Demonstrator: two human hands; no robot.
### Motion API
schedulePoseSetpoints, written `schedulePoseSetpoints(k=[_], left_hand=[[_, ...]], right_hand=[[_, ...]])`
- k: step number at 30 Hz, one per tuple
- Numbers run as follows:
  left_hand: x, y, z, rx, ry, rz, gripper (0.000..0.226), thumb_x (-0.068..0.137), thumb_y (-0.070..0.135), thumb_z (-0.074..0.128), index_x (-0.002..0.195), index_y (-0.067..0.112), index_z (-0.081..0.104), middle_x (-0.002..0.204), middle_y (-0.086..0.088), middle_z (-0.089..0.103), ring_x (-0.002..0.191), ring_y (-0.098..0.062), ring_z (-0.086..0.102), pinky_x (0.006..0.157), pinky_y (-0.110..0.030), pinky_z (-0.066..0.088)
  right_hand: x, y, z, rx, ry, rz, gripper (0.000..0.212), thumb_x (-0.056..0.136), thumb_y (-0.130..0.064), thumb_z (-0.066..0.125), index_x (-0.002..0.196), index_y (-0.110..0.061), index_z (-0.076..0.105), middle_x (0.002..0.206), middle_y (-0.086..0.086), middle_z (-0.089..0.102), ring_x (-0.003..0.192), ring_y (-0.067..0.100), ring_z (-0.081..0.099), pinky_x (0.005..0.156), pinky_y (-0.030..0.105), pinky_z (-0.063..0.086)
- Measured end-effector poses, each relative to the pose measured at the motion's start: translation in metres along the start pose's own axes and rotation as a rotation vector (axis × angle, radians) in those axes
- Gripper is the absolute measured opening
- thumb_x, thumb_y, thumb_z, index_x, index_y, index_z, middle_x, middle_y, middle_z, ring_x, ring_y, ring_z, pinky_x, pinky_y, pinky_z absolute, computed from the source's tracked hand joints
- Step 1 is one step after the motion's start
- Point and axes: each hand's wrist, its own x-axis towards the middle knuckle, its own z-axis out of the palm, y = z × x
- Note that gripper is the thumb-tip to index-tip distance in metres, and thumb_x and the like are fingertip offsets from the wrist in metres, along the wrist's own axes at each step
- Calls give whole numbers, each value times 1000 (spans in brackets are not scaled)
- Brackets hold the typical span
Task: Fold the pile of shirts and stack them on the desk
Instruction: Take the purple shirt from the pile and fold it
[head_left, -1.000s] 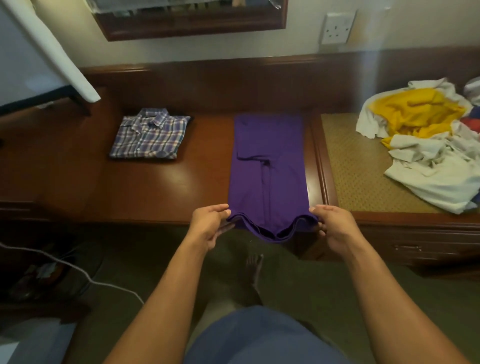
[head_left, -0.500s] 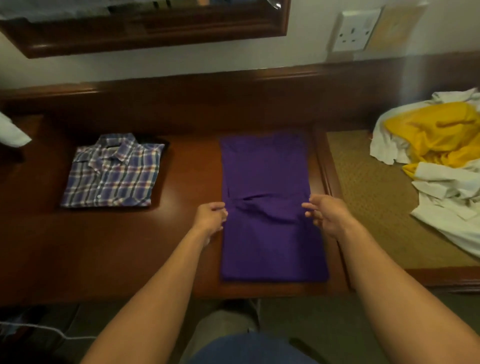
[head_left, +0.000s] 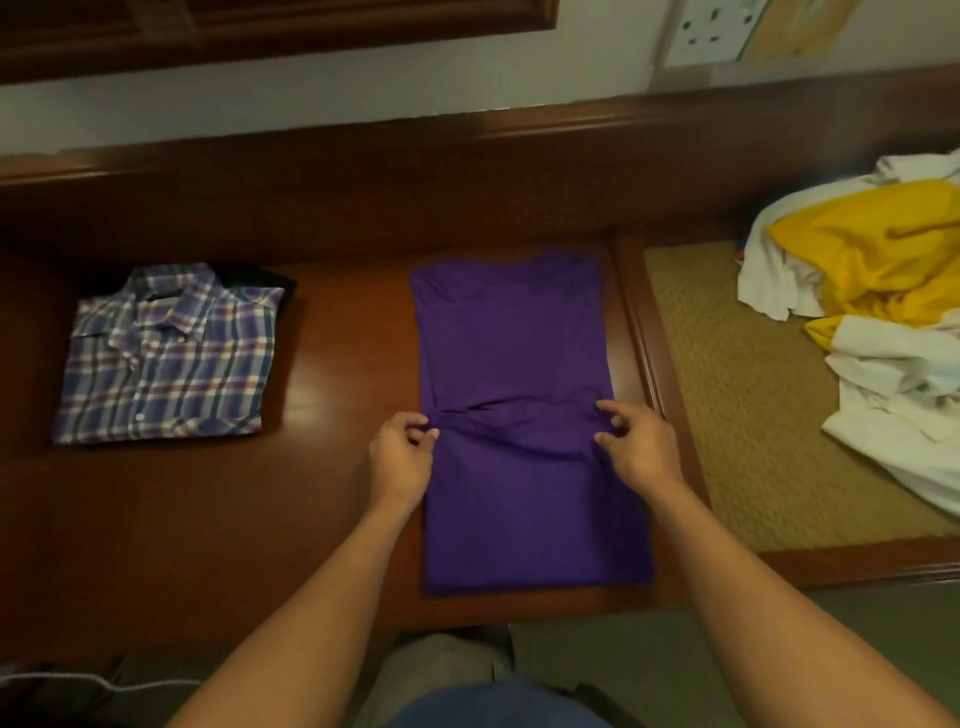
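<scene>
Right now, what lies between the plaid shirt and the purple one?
Head view: bare brown wooden desk between the folded blue plaid shirt and purple shirt, with the left hand pinching the purple edge.

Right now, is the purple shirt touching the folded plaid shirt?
Apart. The head view shows a wide strip of bare desk between the purple shirt and the plaid shirt.

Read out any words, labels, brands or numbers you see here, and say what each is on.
No text here is readable.
Plaid shirt collar tag: too small to read.
Card beside the socket: blurred, nothing legible.
</scene>
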Motion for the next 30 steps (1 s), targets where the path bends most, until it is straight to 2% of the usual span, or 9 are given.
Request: schedulePoseSetpoints(k=[4, 7, 9, 13, 17, 20, 23, 26, 30], left_hand=[[-35, -11, -5, 156, -70, 222, 39, 85, 15, 78, 120, 20, 62, 111, 0, 51, 94, -22, 59, 90, -35, 51], [-69, -27, -7, 438, -125, 465, 34, 80, 21, 80, 112, 26, 67, 108, 1, 53, 100, -23, 56, 86, -40, 51], [-91, -38, -9, 544, -177, 529, 26, 80, 26, 80, 104, 30, 70, 105, 5, 56, 98, -22, 57, 81, -40, 50], [-126, -59, -14, 607, -202, 534, 26, 81, 30, 80, 107, 29, 74, 116, 6, 63, 105, -22, 62, 84, -40, 50], [-142, -68, -26, 618, -291, 514, 41, 86, 34, 77, 125, 22, 70, 142, 2, 56, 132, -21, 53, 108, -39, 44], [-147, -70, -30, 640, -338, 476, 47, 90, 28, 73, 136, 24, 63, 154, 7, 46, 140, -16, 44, 118, -35, 35], [-149, -68, -30, 646, -327, 446, 44, 92, 23, 71, 135, 27, 63, 154, 9, 46, 137, -16, 47, 117, -37, 38], [-149, -64, -28, 616, -281, 469, 30, 93, 19, 68, 122, 23, 70, 149, 5, 53, 134, -16, 50, 116, -32, 37], [-152, -59, -32, 556, -265, 469, 24, 91, 13, 66, 114, 16, 72, 139, -3, 62, 128, -21, 56, 112, -34, 41]], right_hand=[[-32, 15, -6, -118, -39, -174, 56, 80, -10, 82, 132, -25, 67, 104, -8, 52, 104, 24, 62, 94, 27, 45], [-65, 33, -6, -268, -83, -291, 50, 82, -15, 80, 129, -27, 68, 112, -3, 50, 109, 23, 58, 96, 34, 49], [-85, 46, -4, -366, -137, -339, 45, 84, -21, 79, 127, -28, 69, 114, -2, 50, 111, 23, 56, 98, 36, 50], [-119, 67, -3, -513, -242, -406, 47, 91, -30, 72, 136, -32, 61, 123, -4, 48, 112, 19, 52, 101, 32, 48], [-139, 79, -6, -588, -208, -462, 53, 91, -32, 71, 142, -31, 56, 136, -2, 45, 118, 20, 50, 99, 35, 50], [-145, 82, -7, -638, -183, -484, 55, 91, -29, 70, 144, -31, 54, 130, -1, 47, 116, 22, 50, 96, 37, 50], [-147, 83, -7, -652, -139, -497, 50, 94, -25, 64, 142, -32, 56, 120, -1, 50, 109, 22, 52, 91, 38, 50], [-146, 80, -7, -624, -72, -490, 37, 97, -20, 57, 131, -30, 67, 112, 1, 58, 105, 25, 57, 86, 40, 48], [-145, 77, -12, -611, -82, -505, 32, 98, -19, 53, 123, -26, 72, 111, 2, 66, 105, 25, 60, 89, 39, 49]])
